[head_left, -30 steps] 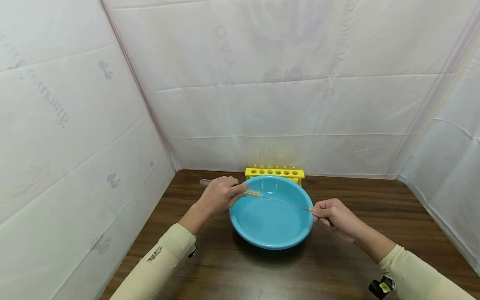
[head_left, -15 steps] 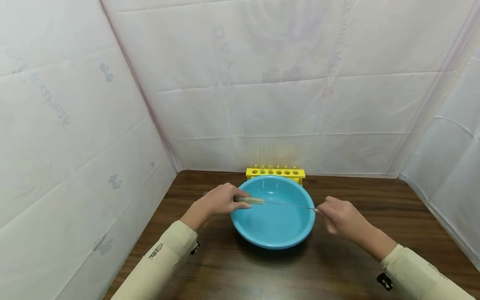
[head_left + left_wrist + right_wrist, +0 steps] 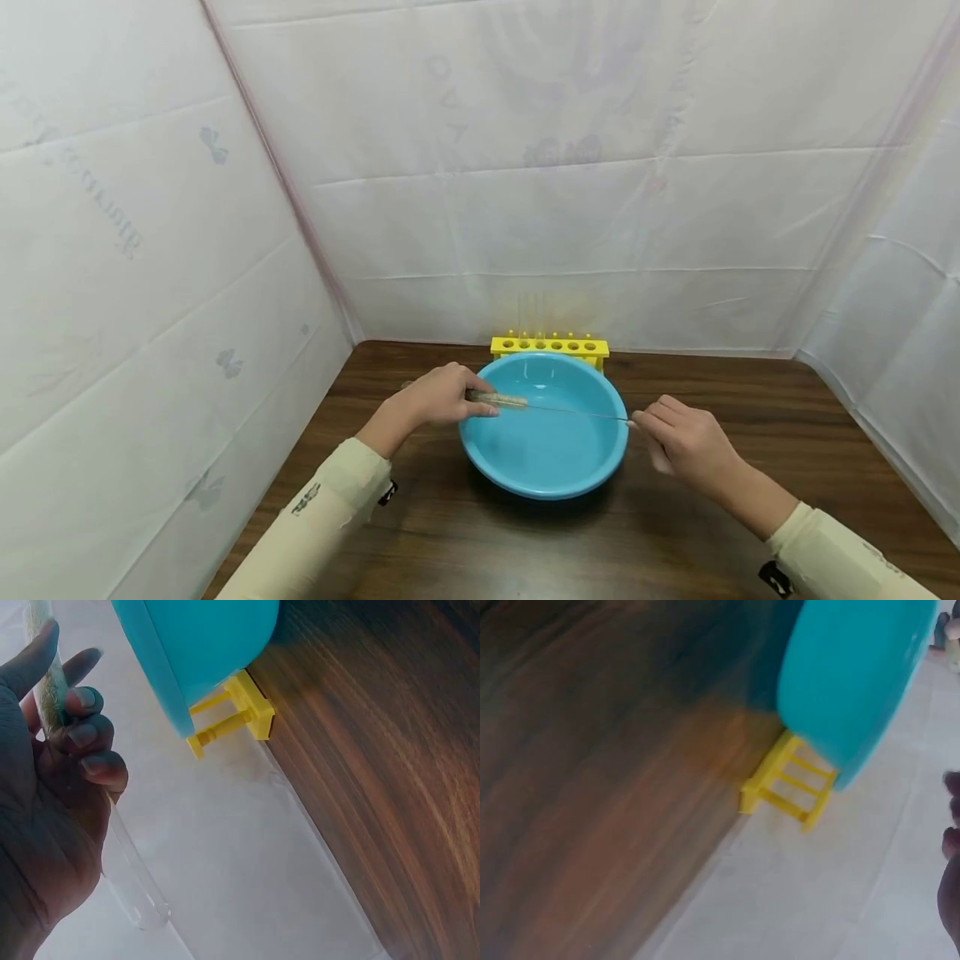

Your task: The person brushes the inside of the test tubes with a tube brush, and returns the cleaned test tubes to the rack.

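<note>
We see a test tube [image 3: 135, 881] gripped in the left hand [image 3: 435, 397], its front end above a blue basin [image 3: 543, 492].
A bristle brush [image 3: 51, 694] sits inside the tube; the right hand [image 3: 688, 440] pinches the brush's thin wire [image 3: 577, 412] beside the basin's right rim. Behind the basin, we find a yellow rack [image 3: 550, 344] on the brown counter [image 3: 735, 383], holding 2 upright clear tubes [image 3: 523, 312].

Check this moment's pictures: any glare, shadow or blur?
Head: glints inside the blue basin, dark shadow beneath it. Left wrist: left hand shaded, clear tube faint against the bright sheet. Right wrist: wooden table and yellow rack blurred.
</note>
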Available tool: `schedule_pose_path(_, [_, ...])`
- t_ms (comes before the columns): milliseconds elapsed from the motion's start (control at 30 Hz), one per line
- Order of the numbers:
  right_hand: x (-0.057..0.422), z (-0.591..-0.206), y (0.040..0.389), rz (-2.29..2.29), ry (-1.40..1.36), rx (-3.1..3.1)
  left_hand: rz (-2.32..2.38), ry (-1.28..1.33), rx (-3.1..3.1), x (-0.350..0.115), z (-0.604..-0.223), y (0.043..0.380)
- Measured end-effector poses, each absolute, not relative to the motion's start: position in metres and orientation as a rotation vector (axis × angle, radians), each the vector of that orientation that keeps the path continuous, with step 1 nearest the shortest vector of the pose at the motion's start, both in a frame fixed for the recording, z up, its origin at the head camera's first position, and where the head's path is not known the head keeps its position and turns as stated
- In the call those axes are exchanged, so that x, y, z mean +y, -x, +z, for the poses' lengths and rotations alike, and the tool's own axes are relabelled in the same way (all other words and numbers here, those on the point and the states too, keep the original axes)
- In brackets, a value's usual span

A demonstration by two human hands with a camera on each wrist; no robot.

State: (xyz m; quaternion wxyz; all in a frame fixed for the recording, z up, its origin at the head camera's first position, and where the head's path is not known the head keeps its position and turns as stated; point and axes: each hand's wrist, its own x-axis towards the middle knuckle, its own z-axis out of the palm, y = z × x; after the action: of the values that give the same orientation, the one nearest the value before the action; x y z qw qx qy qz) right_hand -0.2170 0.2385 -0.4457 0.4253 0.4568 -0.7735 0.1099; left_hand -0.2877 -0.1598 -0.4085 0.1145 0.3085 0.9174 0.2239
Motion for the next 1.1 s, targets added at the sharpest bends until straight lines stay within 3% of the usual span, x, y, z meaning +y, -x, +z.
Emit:
schedule_pose_path(267, [0.232,-0.438,0.205,0.089,-1.216,-2.393,0.519,-0.944,2.778,-0.156,-0.408,0.284])
schedule_pose_path(533, [0.238,-0.425,0.214,1.225,-1.133,-2.914,0.055,-1.546,3.219,-0.158,-0.417,0.287])
schedule_pose_path(700, [0.241,-0.417,0.224,1.548,-1.155,-2.958,-0.064,-1.704,3.302,-0.163,-0.42,0.29])
schedule_pose_path(833, [0.238,-0.42,0.224,1.152,-1.077,-2.884,0.031,-1.602,3.251,-0.165,-0.421,0.293])
schedule_pose_path(1100, [0.243,-0.433,0.223,0.177,-1.169,-2.188,0.502,-1.1,2.859,-0.163,-0.418,0.295])
